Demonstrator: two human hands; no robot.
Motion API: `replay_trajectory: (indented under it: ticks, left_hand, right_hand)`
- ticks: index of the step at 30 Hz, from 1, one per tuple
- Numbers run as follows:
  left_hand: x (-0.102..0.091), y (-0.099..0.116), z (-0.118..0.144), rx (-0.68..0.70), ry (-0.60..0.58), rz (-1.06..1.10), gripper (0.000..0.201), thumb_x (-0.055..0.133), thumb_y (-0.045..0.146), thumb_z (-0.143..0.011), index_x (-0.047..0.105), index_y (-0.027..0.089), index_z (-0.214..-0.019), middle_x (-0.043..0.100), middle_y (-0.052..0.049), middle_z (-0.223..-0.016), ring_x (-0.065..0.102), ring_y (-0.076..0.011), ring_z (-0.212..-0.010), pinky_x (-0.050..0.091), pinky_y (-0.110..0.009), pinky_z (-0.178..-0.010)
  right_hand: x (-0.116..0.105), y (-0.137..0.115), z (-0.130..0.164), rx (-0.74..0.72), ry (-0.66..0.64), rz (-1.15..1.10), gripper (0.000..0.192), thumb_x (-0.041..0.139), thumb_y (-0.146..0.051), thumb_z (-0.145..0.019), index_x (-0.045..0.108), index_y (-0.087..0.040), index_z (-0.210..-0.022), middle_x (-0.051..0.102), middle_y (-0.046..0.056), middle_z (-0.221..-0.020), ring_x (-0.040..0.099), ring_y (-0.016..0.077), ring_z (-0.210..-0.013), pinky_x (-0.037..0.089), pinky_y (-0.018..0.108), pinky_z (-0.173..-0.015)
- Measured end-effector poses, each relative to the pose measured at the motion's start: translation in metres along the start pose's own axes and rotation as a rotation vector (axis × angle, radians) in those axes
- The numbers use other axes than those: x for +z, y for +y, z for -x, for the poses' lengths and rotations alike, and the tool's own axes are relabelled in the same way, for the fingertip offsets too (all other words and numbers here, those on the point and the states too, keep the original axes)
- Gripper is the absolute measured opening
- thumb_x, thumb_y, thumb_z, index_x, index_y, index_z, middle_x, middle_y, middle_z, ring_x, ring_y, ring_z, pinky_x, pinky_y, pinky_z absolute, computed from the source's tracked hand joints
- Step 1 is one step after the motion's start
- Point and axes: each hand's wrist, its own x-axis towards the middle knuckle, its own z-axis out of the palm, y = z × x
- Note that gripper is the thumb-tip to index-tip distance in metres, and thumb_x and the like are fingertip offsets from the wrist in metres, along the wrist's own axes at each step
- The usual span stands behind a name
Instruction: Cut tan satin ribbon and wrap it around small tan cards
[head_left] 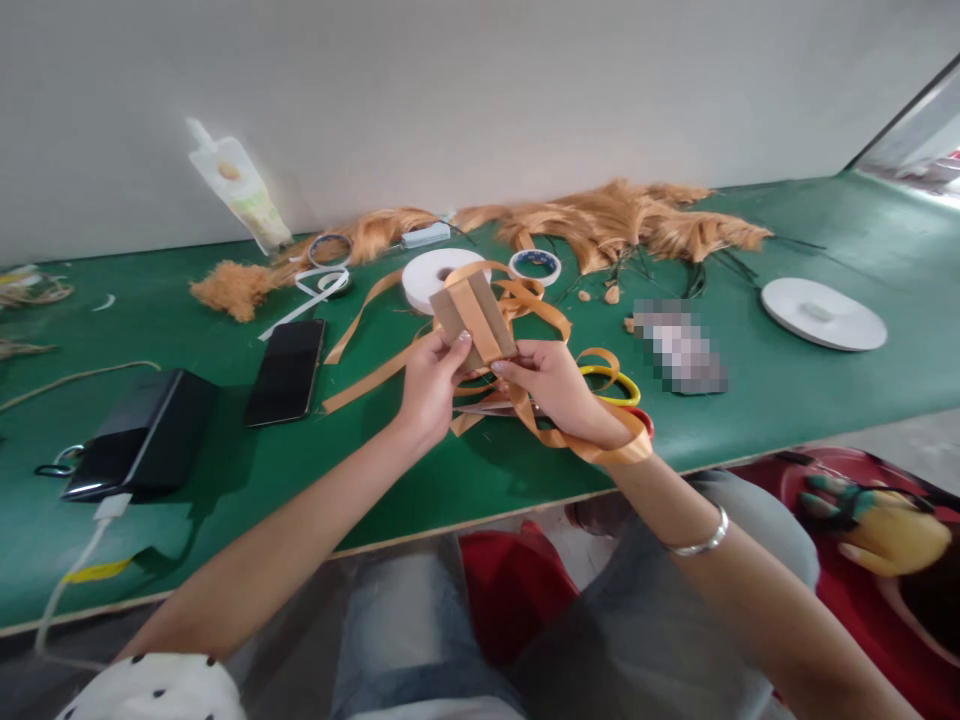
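Head cam, looking down at a green table [525,470]. Both hands are up over the table's middle, close together and pinched on the same thing: a small brown cardboard card [472,318] with orange ribbon [525,300] running along it. The left hand [431,385] grips the card's lower left corner with thumb and fingers, and the right hand [551,385] pinches its lower right edge. The loose ribbon loops all over the table behind the hands and 1 strand drapes across the right wrist, which wears a silver bangle [701,540].

Containers: not much, really. A white spouted pouch [240,190] leans on the wall at the back left; there's a printed picture on it but I can't read any text, and can't tell what's in it. A white round lid-like disc [823,313] sits far right.

Other stuff: a white tape roll [435,277] and a smaller tape ring [535,265] just behind the card, yellow rings [619,385] beside the right hand, a pile of ginger hair-like fibre [622,225] along the wall, a dark phone [287,370] and a black power bank [142,430] with a white cable to the left. No readable brands anywhere.
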Motion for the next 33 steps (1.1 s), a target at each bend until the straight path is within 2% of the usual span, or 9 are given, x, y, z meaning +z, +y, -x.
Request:
replay_trajectory:
  ticks: [4,7,12,16,19,22,24,27,33]
  left_hand:
    - [-0.004,-0.001,-0.005,-0.152,-0.093,-0.008,0.019,0.068,0.032,-0.076,0.059,0.016,-0.075,0.062,-0.001,-0.07,0.055,-0.0088,-0.057,0.046,-0.022,-0.051]
    - [-0.006,0.0,-0.008,-0.315,-0.188,0.008,0.003,0.058,0.018,-0.081,0.058,0.017,-0.078,0.061,-0.002,-0.073,0.053,-0.008,-0.056,0.046,-0.022,-0.051]
    - [-0.002,0.01,-0.003,-0.505,-0.354,0.064,0.021,0.047,0.001,-0.075,0.059,0.016,-0.083,0.047,0.0,-0.063,0.039,-0.0049,-0.048,0.035,-0.018,-0.041]
    - [0.0,0.019,0.002,-0.6,-0.479,0.086,0.022,0.048,0.002,-0.072,0.059,0.016,-0.085,0.032,0.003,-0.057,0.031,-0.0047,-0.045,0.027,-0.015,-0.038]
    - [-0.001,0.022,0.002,-0.652,-0.569,0.025,0.021,0.047,0.008,-0.075,0.062,0.015,-0.088,0.029,0.004,-0.055,0.026,-0.0059,-0.043,0.027,-0.017,-0.037]
    - [-0.001,0.024,0.001,-0.754,-0.59,-0.014,0.027,0.045,0.011,-0.078,0.065,0.013,-0.097,0.031,0.003,-0.054,0.025,-0.0061,-0.043,0.025,-0.017,-0.035]
    - [-0.002,0.024,0.0,-0.841,-0.561,0.031,0.029,0.043,0.011,-0.081,0.065,0.013,-0.099,0.032,0.003,-0.054,0.025,-0.0058,-0.043,0.023,-0.015,-0.034]
    - [-0.004,0.023,0.0,-0.935,-0.567,0.135,0.033,0.043,0.006,-0.081,0.064,0.013,-0.105,0.034,0.003,-0.055,0.027,-0.0051,-0.043,0.023,-0.011,-0.033]
    - [-0.008,0.026,0.0,-0.989,-0.653,0.182,0.037,0.035,0.008,-0.087,0.054,0.006,-0.119,0.039,0.003,-0.056,0.032,-0.0048,-0.042,0.027,-0.01,-0.035]
  right_hand:
    - [-0.008,0.0,-0.002,-0.138,-0.028,0.243,0.006,0.061,-0.023,-0.076,0.065,-0.018,-0.078,0.071,0.003,-0.079,0.064,0.0178,-0.076,0.049,0.031,-0.073]
    - [-0.014,-0.007,0.0,-0.239,-0.017,0.471,0.006,0.057,-0.02,-0.079,0.062,-0.018,-0.075,0.07,0.004,-0.079,0.063,0.0176,-0.075,0.046,0.03,-0.071]
    - [-0.024,-0.019,0.002,-0.318,0.048,0.728,0.009,0.057,-0.016,-0.078,0.057,-0.019,-0.069,0.066,0.004,-0.071,0.058,0.0171,-0.067,0.041,0.029,-0.067]
    - [-0.038,-0.021,0.001,-0.307,0.023,0.628,0.016,0.056,-0.022,-0.081,0.059,-0.019,-0.066,0.064,0.003,-0.064,0.058,0.0164,-0.064,0.042,0.03,-0.066]
    - [-0.047,-0.02,0.001,-0.251,0.017,0.502,0.011,0.057,-0.022,-0.08,0.064,-0.019,-0.087,0.064,0.0,-0.062,0.06,0.0158,-0.063,0.044,0.029,-0.065]
    - [-0.05,-0.02,0.001,-0.246,0.026,0.478,0.03,0.057,-0.022,-0.079,0.061,-0.02,-0.109,0.063,-0.002,-0.061,0.06,0.0152,-0.06,0.044,0.028,-0.064]
    - [-0.051,-0.02,0.001,-0.275,-0.006,0.504,0.024,0.055,-0.023,-0.08,0.065,-0.02,-0.102,0.063,-0.001,-0.063,0.058,0.0143,-0.06,0.043,0.028,-0.064]
    - [-0.051,-0.021,0.0,-0.303,-0.043,0.544,0.016,0.053,-0.022,-0.082,0.068,-0.017,-0.083,0.062,0.0,-0.062,0.057,0.0138,-0.06,0.043,0.027,-0.063]
    - [-0.051,-0.022,0.0,-0.308,-0.091,0.55,0.017,0.053,-0.022,-0.081,0.064,-0.013,-0.071,0.062,0.001,-0.059,0.056,0.0125,-0.057,0.043,0.025,-0.06]
